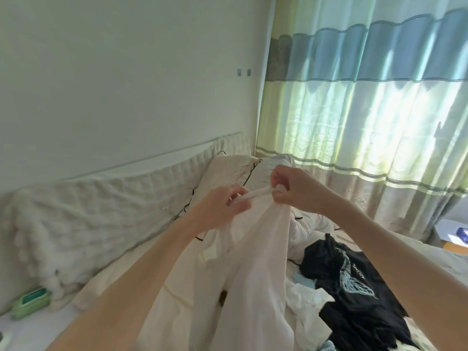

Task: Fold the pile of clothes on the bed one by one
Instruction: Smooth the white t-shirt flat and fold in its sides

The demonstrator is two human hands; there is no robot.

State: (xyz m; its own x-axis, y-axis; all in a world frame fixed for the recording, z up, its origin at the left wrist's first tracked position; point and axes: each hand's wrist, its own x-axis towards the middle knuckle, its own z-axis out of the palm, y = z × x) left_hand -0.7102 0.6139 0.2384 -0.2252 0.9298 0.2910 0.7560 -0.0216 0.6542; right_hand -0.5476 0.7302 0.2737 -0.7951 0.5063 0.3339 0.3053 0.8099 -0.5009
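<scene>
Both the left hand [222, 206] and right hand [291, 188] are pinching a thin white garment [253, 262] aloft with clenched fingers [239, 207]; a black printed T-shirt [354, 279] is waiting unfolded on the bed [430, 252], so folding is seemingly just starting

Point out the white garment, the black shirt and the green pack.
white garment [255, 262], head view, on its hanging middle.
black shirt [326, 264], head view, on plain cloth left of the print.
green pack [31, 301], head view, on its lid.

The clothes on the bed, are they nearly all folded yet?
Not nearly. No folded clothes show anywhere in view. Right now the left hand and the right hand pinch the top edge of a white garment and hold it up, unfolded. Still left on the bed: a black T-shirt lying crumpled, with some white and light blue clothes beside it.
</scene>
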